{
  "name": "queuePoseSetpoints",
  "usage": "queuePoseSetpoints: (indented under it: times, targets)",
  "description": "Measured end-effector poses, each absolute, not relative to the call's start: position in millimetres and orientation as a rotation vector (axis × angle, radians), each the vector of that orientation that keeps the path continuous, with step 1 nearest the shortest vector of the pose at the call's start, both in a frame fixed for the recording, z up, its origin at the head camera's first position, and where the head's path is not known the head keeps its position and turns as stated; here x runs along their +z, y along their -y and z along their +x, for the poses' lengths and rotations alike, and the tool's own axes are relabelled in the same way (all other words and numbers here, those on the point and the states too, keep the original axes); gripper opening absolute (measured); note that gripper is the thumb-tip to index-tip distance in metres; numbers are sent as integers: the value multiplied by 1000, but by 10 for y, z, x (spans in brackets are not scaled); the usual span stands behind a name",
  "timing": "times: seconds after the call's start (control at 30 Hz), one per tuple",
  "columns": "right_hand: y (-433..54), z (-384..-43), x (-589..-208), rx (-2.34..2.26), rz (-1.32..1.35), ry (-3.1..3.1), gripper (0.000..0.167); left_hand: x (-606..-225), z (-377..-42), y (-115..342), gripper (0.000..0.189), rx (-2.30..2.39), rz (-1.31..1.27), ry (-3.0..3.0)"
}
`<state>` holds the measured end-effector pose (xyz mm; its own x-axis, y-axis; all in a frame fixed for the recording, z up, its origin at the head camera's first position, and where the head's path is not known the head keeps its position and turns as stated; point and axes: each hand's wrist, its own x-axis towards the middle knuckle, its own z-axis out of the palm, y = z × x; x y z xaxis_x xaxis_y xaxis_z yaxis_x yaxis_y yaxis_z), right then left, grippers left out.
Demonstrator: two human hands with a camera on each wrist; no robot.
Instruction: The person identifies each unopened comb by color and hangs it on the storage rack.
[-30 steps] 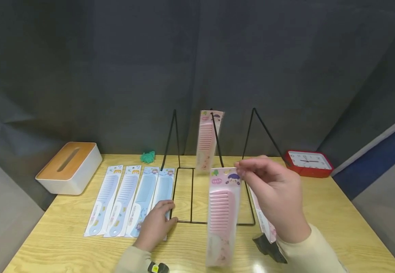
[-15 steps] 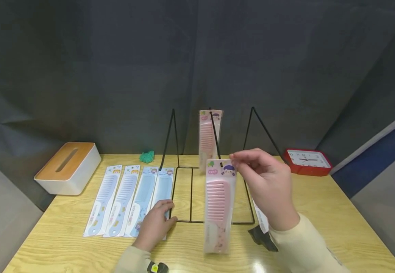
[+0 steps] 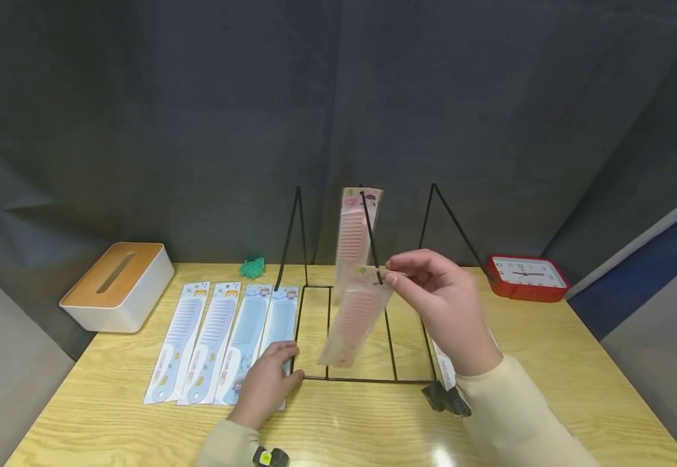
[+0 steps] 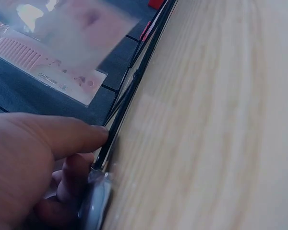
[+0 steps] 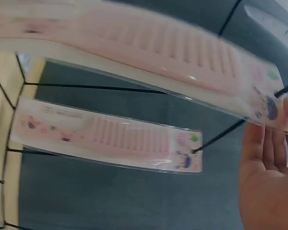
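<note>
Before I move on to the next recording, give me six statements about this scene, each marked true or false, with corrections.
1. The right hand pinches a packaged pink comb near its top edge. True.
2. The left hand is raised, touching nothing. False: it is down at the black wire rack, its thumb against the wire.
3. A second packaged pink comb hangs on the rack's middle hook. True.
4. In the head view, four bluish packaged combs lie right of the rack. False: they lie to its left.
5. The wood-topped white box stands farther left than the red clock. True.
6. The red clock is turned face down. False: its face shows.
</note>
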<state>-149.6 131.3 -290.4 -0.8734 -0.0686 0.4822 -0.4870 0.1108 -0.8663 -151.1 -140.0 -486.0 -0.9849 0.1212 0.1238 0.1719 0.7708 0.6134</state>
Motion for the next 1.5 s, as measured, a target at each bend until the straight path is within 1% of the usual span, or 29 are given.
queuePoseSetpoints:
  times: [0.27, 0.4, 0.67, 1.1, 1.5]
  targets:
    - [-1326, -1673, -2998, 1826, 457, 2212, 22, -4849, -1517, 1404, 44, -1019, -227, 2899]
    - [-1304, -1765, -2994, 1816, 455, 2197, 25, -4839, -1520, 1408, 44, -1025, -231, 2901]
    - [-1257, -1968, -2976, 1740, 428, 2186, 25, -4820, -1520, 1400, 44, -982, -227, 2907]
    - [-1220, -2319, -2944, 1662, 335, 2250, 34, -4826, -1507, 1398, 46, -1011, -229, 2924]
    - [-1182, -2632, -2885, 1673, 255, 2275, 34, -4844, -1506, 1388, 47, -1027, -237, 2913]
